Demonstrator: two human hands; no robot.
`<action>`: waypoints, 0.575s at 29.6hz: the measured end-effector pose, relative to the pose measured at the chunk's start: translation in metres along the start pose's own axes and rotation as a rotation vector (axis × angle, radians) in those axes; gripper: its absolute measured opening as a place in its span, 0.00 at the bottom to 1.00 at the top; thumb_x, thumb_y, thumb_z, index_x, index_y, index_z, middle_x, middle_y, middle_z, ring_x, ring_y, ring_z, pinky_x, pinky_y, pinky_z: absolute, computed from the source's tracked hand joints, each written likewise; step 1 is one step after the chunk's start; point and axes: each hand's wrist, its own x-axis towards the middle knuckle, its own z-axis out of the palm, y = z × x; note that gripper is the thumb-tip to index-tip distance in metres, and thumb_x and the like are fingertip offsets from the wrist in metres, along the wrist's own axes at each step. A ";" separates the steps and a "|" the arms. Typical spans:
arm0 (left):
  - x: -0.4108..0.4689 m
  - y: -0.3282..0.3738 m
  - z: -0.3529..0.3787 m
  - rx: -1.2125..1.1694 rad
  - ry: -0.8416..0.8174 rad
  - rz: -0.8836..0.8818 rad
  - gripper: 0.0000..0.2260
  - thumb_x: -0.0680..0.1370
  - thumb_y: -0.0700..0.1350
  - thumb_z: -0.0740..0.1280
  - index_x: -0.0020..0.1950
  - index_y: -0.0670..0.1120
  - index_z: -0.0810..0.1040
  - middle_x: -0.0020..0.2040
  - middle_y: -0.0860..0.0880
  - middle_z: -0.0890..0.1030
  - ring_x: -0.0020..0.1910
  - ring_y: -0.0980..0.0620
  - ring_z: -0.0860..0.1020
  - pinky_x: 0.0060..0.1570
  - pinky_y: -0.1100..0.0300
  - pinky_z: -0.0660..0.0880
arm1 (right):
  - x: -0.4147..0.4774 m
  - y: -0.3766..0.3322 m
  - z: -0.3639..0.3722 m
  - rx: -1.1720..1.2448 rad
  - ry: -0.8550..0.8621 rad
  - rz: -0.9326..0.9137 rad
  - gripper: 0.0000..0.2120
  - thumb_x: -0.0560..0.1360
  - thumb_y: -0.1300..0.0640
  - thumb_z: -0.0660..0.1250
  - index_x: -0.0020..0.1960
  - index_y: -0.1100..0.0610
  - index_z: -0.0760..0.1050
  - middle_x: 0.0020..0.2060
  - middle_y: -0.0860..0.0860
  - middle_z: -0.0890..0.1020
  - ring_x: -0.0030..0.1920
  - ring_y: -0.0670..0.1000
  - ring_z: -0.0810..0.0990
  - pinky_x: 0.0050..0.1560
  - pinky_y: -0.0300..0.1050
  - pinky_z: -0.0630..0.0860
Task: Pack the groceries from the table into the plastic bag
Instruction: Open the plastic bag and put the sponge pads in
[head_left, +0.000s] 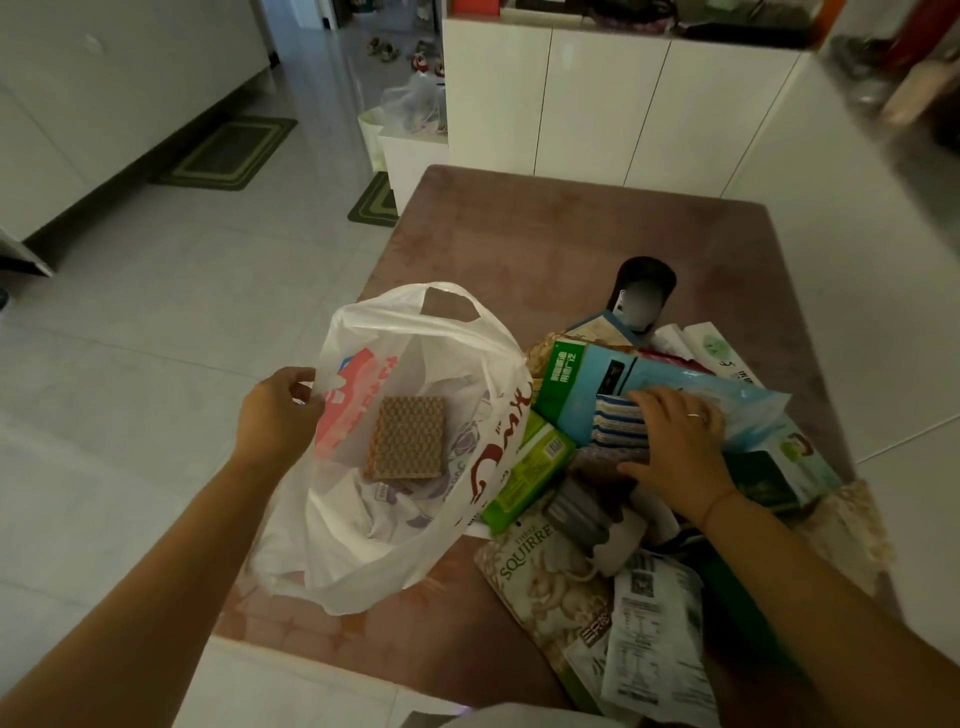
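Observation:
A white plastic bag (415, 338) with red print lies open on the brown table (519, 239). Inside it rests a tan waffle-textured pack (408, 439). My left hand (278, 413) pinches the bag's left rim and holds it open. My right hand (675, 441) lies on the grocery pile, fingers closing around a blue-and-white striped pack (618, 421). Around it lie a green box (530, 478), a light blue pouch (701, 384) and a Three Squirrels snack bag (550, 582).
A dark tube-shaped container (644, 291) lies behind the pile. White packets (654, 634) sit at the near right. White cabinets (597, 104) stand behind the table. Tiled floor (156, 312) with green mats lies to the left.

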 end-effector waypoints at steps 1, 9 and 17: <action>-0.001 0.001 0.000 0.008 0.011 -0.008 0.15 0.75 0.40 0.66 0.62 0.39 0.77 0.51 0.40 0.81 0.42 0.47 0.74 0.45 0.56 0.70 | 0.002 0.001 0.000 -0.019 -0.004 -0.008 0.38 0.61 0.45 0.77 0.66 0.53 0.68 0.63 0.55 0.73 0.65 0.59 0.68 0.67 0.58 0.57; -0.003 0.009 0.002 0.081 0.027 -0.021 0.15 0.76 0.40 0.65 0.62 0.39 0.76 0.53 0.39 0.82 0.46 0.42 0.77 0.47 0.52 0.73 | 0.006 0.005 0.000 -0.043 -0.095 -0.167 0.23 0.67 0.46 0.72 0.59 0.52 0.73 0.58 0.51 0.78 0.61 0.54 0.74 0.65 0.49 0.62; -0.003 0.011 -0.001 0.032 -0.010 0.032 0.14 0.77 0.42 0.65 0.62 0.40 0.77 0.48 0.41 0.81 0.41 0.47 0.75 0.43 0.56 0.71 | 0.015 -0.047 -0.076 0.680 0.146 0.077 0.17 0.67 0.49 0.74 0.45 0.59 0.73 0.34 0.51 0.77 0.35 0.52 0.75 0.35 0.44 0.72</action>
